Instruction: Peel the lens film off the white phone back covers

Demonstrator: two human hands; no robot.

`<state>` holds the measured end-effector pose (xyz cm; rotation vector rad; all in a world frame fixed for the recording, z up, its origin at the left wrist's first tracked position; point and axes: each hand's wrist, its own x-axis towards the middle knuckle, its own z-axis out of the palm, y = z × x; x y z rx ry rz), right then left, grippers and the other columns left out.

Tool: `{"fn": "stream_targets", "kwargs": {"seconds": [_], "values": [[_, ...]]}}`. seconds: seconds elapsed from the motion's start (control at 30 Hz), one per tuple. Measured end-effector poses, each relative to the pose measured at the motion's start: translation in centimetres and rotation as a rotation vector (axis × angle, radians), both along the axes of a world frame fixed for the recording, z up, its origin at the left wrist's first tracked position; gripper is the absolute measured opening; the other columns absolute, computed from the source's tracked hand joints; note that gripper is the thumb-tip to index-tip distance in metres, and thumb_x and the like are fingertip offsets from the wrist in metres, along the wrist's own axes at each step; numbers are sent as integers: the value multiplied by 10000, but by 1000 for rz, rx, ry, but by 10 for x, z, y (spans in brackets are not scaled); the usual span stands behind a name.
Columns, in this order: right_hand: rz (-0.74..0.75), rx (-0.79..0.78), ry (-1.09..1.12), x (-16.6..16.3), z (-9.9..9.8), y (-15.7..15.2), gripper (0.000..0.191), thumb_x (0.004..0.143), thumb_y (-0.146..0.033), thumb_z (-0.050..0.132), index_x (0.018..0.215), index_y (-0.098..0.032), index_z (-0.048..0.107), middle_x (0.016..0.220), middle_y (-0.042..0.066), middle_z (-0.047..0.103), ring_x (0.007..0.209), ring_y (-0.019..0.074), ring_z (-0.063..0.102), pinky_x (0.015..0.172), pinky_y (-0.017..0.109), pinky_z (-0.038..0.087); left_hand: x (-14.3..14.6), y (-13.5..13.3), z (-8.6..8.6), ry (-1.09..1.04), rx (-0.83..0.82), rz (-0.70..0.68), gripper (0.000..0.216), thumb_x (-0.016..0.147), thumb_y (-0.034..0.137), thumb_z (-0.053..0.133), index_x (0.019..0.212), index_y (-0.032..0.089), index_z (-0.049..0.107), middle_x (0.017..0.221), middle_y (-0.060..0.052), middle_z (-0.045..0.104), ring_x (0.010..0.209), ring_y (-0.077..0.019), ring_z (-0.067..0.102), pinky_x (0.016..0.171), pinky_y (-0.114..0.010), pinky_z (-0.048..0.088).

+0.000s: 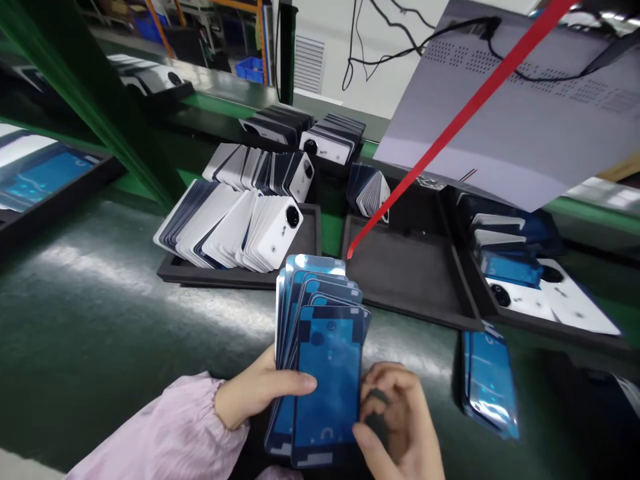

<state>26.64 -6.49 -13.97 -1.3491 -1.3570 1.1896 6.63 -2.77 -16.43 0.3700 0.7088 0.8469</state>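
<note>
Left hand (265,393): fingers clenched round the left edge of a fanned stack of blue-filmed phone panels (320,347), thumb lying across the front panel.
Right hand (395,420): fingers curled against the lower right edge of the same stack; dark finger covers show on two fingertips.
Stack position: held upright and tilted away from the person, just above the dark green desk (100,313), in the lower middle of the view.
Stack condition: panels spread like cards; the front one shows a blue film with a dark border.
Sleeve (165,433): pale pink, gathered at the left wrist.
Left tray (220,275): black, behind the stack, filled with leaning rows of white back covers (240,227) with round camera rings.
Middle tray (410,273): black, mostly bare, with a few covers leaning at its far end.
Right tray (550,313): black, holding white covers and blue-filmed parts.
Loose panels (487,380): a small blue-filmed pile lying flat on the desk, right of the hands and apart from them.
Red strip (450,133): runs diagonally from the upper right down to the middle tray.
Grey sheet (525,113): hangs overhead, upper right.
</note>
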Motion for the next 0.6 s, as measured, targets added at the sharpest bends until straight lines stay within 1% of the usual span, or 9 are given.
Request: {"fn": "stream_targets", "kwargs": {"seconds": [0.07, 0.13, 0.2, 0.3, 0.37, 0.4, 0.47, 0.53, 0.6], "values": [[-2, -106, 17, 3, -2, 7, 303, 833, -431, 767, 864, -274, 509, 745, -48, 580, 584, 115, 548, 536, 220, 450, 8, -5, 4, -5, -23, -4, 404, 648, 275, 931, 1028, 201, 814, 918, -61, 836, 961, -297, 767, 838, -350, 590], [4, -179, 26, 6, -5, 11, 318, 850, -482, 746, 814, -251, 532, 669, -40, 604, 575, 121, 549, 531, 220, 439, 14, -7, 8, -17, -65, 13, 392, 631, 333, 928, 991, 219, 822, 864, -45, 838, 952, -309, 774, 825, -356, 598], [-19, -244, 64, 12, -7, 13, 295, 850, -493, 745, 816, -238, 601, 666, -23, 632, 589, 131, 563, 543, 221, 464, 18, -7, 10, -15, -105, 41, 353, 611, 324, 920, 938, 227, 830, 812, -31, 836, 874, -297, 789, 767, -345, 614], [-181, -341, 216, 33, -11, 17, 277, 802, -488, 803, 818, -239, 684, 663, -8, 667, 566, 135, 596, 518, 207, 506, 21, -3, 9, 21, -140, 94, 277, 611, 227, 915, 876, 231, 836, 752, -10, 830, 721, -232, 783, 677, -296, 616], [-314, -353, 308, 51, -15, 21, 295, 804, -557, 778, 877, -280, 708, 754, -3, 733, 612, 150, 663, 548, 209, 558, 23, 0, 6, 54, -153, 128, 272, 619, 212, 924, 874, 231, 834, 738, -6, 830, 680, -221, 774, 660, -302, 621], [-350, -347, 329, 58, -18, 23, 307, 819, -592, 745, 931, -308, 715, 827, -2, 762, 656, 160, 695, 577, 219, 584, 24, 1, 5, 73, -160, 141, 282, 620, 224, 933, 884, 229, 832, 751, -10, 834, 696, -232, 777, 678, -320, 627], [-346, -346, 343, 64, -24, 23, 315, 844, -608, 709, 1010, -340, 721, 898, 3, 785, 707, 181, 727, 604, 243, 610, 26, 3, 3, 118, -171, 158, 342, 626, 257, 948, 942, 217, 823, 829, -27, 847, 799, -271, 791, 758, -365, 635], [-265, -374, 337, 57, -29, 21, 278, 858, -539, 730, 1035, -324, 737, 897, 23, 790, 705, 197, 733, 589, 256, 613, 28, 4, 1, 161, -174, 166, 434, 643, 278, 954, 1043, 209, 802, 933, -43, 851, 956, -311, 779, 869, -401, 620], [-169, -391, 317, 43, -33, 19, 225, 868, -462, 749, 1027, -302, 744, 991, 40, 786, 830, 214, 745, 700, 273, 630, 29, 4, -1, 187, -173, 162, 490, 658, 286, 953, 1108, 201, 780, 992, -57, 845, 1079, -344, 743, 955, -436, 591]]}}
